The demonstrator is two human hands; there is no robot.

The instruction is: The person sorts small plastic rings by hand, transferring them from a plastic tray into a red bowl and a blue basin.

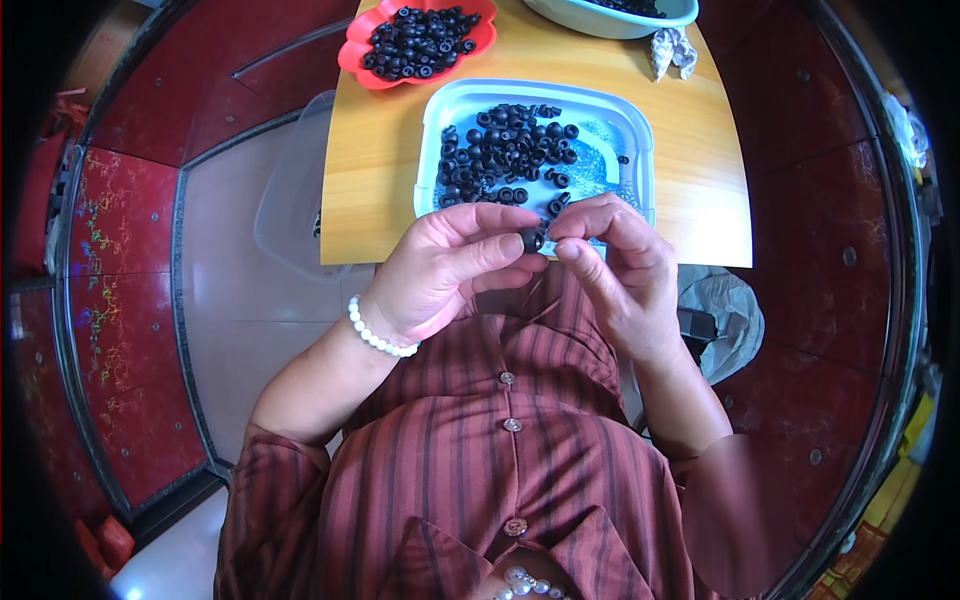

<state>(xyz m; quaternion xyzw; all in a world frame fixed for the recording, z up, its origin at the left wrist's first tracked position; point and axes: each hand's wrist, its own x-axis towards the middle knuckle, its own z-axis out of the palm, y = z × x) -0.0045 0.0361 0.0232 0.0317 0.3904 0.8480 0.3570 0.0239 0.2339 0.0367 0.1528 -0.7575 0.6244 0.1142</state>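
Tray (645, 185) – one | left hand (428, 265) pinching one black part (532, 241) | right hand (642, 275) narrow, hold unclear | red bowl (484, 30) – one

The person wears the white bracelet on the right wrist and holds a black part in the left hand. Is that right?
Not quite: in the head view, the bracelet circles the left wrist, not the right. The left hand does hold a black part.

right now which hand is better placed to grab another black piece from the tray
Probably the right hand: loose pieces lie in the tray just beyond it, while the left hand pinches a black piece. Whether the right holds anything is unclear.
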